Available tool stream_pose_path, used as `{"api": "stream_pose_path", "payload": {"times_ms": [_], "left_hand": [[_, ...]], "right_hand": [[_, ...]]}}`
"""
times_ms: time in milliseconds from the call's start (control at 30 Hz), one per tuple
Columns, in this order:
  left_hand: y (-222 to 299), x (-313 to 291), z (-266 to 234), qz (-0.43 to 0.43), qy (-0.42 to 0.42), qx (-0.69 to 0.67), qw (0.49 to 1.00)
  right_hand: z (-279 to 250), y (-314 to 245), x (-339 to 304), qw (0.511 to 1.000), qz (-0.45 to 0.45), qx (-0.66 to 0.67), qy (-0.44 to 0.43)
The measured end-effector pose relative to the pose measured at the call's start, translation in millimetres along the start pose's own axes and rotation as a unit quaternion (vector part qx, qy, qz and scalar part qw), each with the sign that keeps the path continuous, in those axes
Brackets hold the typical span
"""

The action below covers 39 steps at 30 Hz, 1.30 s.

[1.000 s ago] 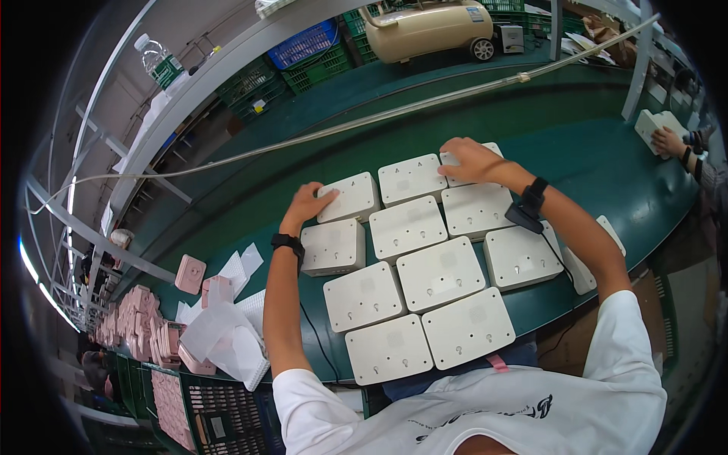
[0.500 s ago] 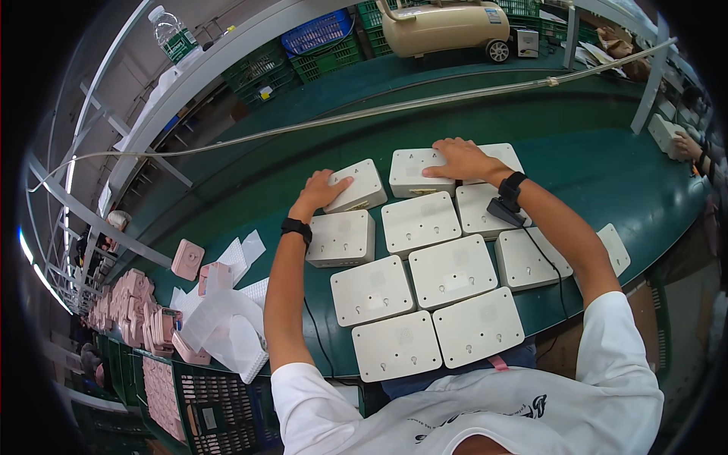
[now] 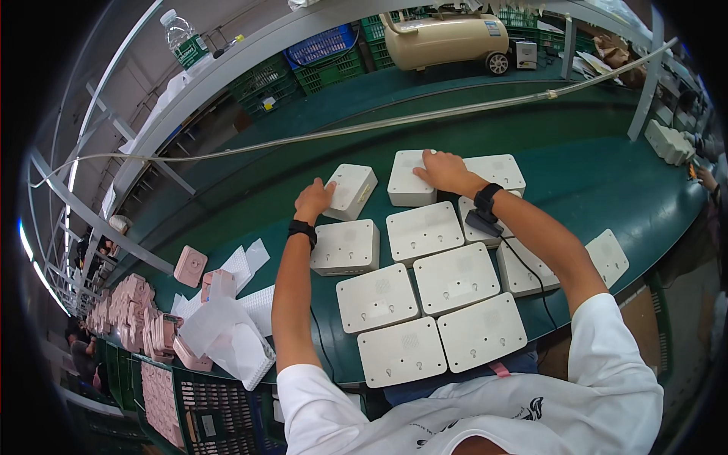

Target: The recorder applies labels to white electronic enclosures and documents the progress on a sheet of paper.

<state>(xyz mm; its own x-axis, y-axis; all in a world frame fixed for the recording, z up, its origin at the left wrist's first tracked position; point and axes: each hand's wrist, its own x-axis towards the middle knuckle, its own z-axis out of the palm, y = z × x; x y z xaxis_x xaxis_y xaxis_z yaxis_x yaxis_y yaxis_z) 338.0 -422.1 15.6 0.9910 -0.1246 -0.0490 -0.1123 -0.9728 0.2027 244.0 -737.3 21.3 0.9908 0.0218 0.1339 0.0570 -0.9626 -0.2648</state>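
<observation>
Several off-white plastic boxes with screw holes and keyhole slots lie in rows on the green table. At the far left of the group, my left hand (image 3: pixel 314 199) grips the left side of a white box (image 3: pixel 352 186), which sits turned askew with its thumb at the top edge. My right hand (image 3: pixel 447 173) holds the right part of another white box (image 3: pixel 409 182) in the far row, fingers over its top; part of that box is hidden. Beside it rests a third box (image 3: pixel 497 168), partly behind my right forearm. Nearer me stands another box (image 3: pixel 346 244), below my left hand.
Pink plastic parts (image 3: pixel 129 303) are heaped at the left, with white sheets and clear bags (image 3: pixel 227 326) beside them. A dark crate (image 3: pixel 212 413) stands lower left. A hose (image 3: pixel 364 125) spans the far side. A co-worker's hand (image 3: pixel 707 180) is at the far right near white boxes (image 3: pixel 667 142).
Both far boxes under my hands have turned on the table. My left hand has slid to its box's left side; my right hand has shifted slightly left. The view has tilted a little.
</observation>
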Motion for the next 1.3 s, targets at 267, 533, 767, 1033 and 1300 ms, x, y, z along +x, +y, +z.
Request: {"api": "stream_pose_path", "payload": {"times_ms": [267, 533, 767, 1033, 1300], "left_hand": [[-9, -13, -8, 0.113, -0.009, -0.002, 0.994], [-11, -6, -1, 0.113, -0.034, -0.107, 0.987], [-3, -37, -14, 0.062, -0.053, -0.057, 0.995], [-27, -63, 7, 0.093, -0.056, -0.160, 0.981], [-71, -141, 14, 0.045, -0.085, -0.475, 0.875]], "right_hand": [[2, 13, 23, 0.994, -0.062, 0.088, -0.013], [-4, 8, 14, 0.997, -0.026, -0.062, -0.030], [-22, -9, -1, 0.986, -0.003, -0.140, -0.088], [-17, 17, -20, 0.983, -0.074, -0.166, -0.006], [-136, 154, -158, 0.995, -0.030, 0.098, 0.017]]}}
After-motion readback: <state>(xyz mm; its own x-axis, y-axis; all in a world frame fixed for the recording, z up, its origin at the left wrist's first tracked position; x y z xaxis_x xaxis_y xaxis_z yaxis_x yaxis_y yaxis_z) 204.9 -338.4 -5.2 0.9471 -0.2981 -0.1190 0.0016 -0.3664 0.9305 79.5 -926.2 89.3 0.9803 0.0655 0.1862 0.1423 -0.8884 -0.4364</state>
